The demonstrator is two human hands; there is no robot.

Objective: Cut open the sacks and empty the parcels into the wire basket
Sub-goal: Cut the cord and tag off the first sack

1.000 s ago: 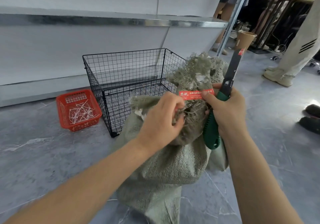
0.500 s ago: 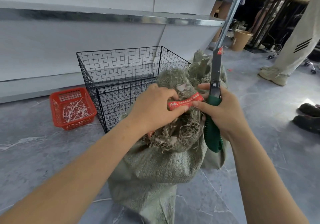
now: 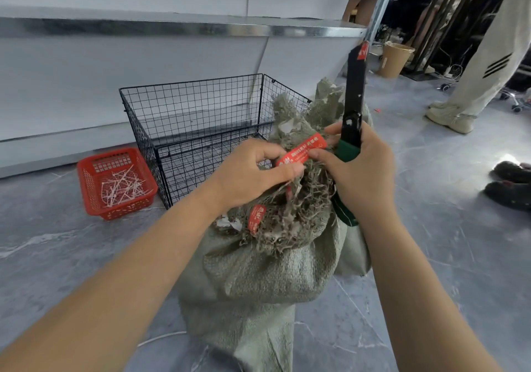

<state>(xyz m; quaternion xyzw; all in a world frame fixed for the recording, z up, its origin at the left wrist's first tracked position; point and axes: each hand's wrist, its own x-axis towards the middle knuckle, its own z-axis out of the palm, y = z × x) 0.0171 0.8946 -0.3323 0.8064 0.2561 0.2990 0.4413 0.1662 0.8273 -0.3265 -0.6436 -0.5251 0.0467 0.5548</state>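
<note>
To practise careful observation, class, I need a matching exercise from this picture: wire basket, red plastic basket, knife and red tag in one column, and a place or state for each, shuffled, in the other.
Things:
1. wire basket
2. red plastic basket
3. knife
4. red tag

Places or states:
A. pinched between left hand and right hand
B. holds white cable ties
C. black mesh, standing behind the sack
D. green handle gripped, blade pointing up

Pairs: 1-C, 2-B, 3-D, 4-A
</note>
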